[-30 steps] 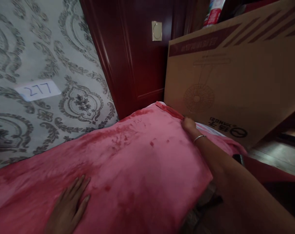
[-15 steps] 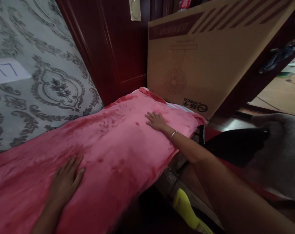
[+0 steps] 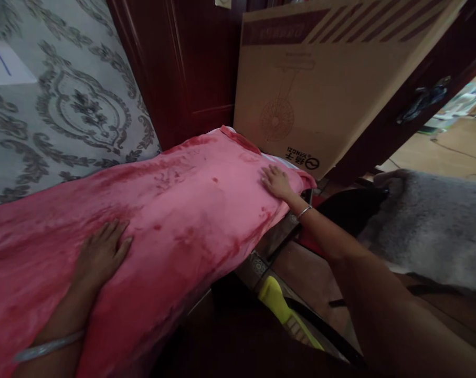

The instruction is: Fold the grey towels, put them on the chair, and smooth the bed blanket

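A plush pink-red blanket [image 3: 190, 210] lies spread over a long raised surface, with darker red brushed streaks and a few small dark marks. My left hand [image 3: 101, 252] rests flat on its near left part, fingers stretched out. Farther off, near the blanket's far right end, my right hand [image 3: 276, 181] also lies flat on the cloth with its fingers extended. Neither hand holds anything. A bit of striped cloth [image 3: 277, 159] shows under the blanket's far edge. What supports the blanket is mostly hidden.
A large cardboard box [image 3: 320, 94] stands at the blanket's far end, against dark red wooden panelling [image 3: 198, 63]. Patterned wallpaper [image 3: 88, 110] runs along the left. To the right is a grey furry cover [image 3: 430, 226]. A yellow slipper [image 3: 279, 302] is below, by the tiled floor [image 3: 312, 273].
My right hand has slid right across the blanket, toward its far right edge. My left hand remains flat at about the same place on the cloth. The view has shifted slightly.
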Available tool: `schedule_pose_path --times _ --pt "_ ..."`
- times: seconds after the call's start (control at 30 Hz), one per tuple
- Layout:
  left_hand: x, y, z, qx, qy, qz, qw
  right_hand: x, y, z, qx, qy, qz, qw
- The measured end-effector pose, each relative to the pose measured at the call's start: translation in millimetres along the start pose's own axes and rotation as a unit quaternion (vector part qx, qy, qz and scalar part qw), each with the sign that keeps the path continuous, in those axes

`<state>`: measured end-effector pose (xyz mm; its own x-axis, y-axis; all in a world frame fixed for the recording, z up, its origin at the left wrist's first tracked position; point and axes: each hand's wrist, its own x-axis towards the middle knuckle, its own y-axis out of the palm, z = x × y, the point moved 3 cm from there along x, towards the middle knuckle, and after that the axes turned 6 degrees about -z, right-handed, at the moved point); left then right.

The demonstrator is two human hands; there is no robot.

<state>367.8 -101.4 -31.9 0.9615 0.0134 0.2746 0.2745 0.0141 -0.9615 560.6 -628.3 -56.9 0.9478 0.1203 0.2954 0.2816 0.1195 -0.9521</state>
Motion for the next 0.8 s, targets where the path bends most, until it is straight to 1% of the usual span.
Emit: schedule_pose_path --times 0.07,0.1,0.13,0.2,0.3,0.4,0.53,0.6,0.67,0.7,0.73,0.8 --pt "-1 -0.9 -2 -0.001 -0.004 -0.001 1.000 -5 8 4 0.019 -0.045 0.046 0.998" --pt "-1 -1.4 -4 -0.002 -0.001 -0.002 1.000 -7 11 2 0.024 -0.052 0.059 0.997" --pt "-2 -1.9 -5 -0.003 0.004 -0.005 1.000 -7 14 -1 0.023 -0.047 0.061 0.997" --pt "-2 -3.1 -7 -0.006 0.015 -0.017 1.000 -6 15 -11 0.016 -0.018 0.045 0.999" --pt "-3 -5.4 -8 -0.006 0.032 -0.049 0.998 -5 16 -22 0.008 0.023 0.024 0.999" --pt "-5 -6.9 -8 0.004 0.047 -0.074 0.996 -5 15 -24 0.011 0.033 0.014 0.999" --pt "-5 -5.8 -7 0.024 0.060 -0.063 0.996 -6 12 -17 0.010 0.053 0.025 0.998" --pt "-2 -5.8 -6 0.034 0.060 -0.052 0.996 -6 6 -7 0.011 0.078 0.026 0.997" --pt "0 -6.5 -7 0.030 0.051 -0.034 0.998 -10 -2 15 0.019 0.088 0.012 0.996" --pt "0 -6.8 -9 0.024 0.044 -0.025 0.998 -13 -4 30 0.030 0.069 0.005 0.997" --pt "-1 -7.1 -12 0.018 0.037 -0.019 0.999 -18 -6 48 0.044 0.031 0.001 0.999" --pt "-10 -6.0 -22 0.006 0.040 -0.017 0.999 -31 -4 88 0.082 -0.092 0.019 0.992"
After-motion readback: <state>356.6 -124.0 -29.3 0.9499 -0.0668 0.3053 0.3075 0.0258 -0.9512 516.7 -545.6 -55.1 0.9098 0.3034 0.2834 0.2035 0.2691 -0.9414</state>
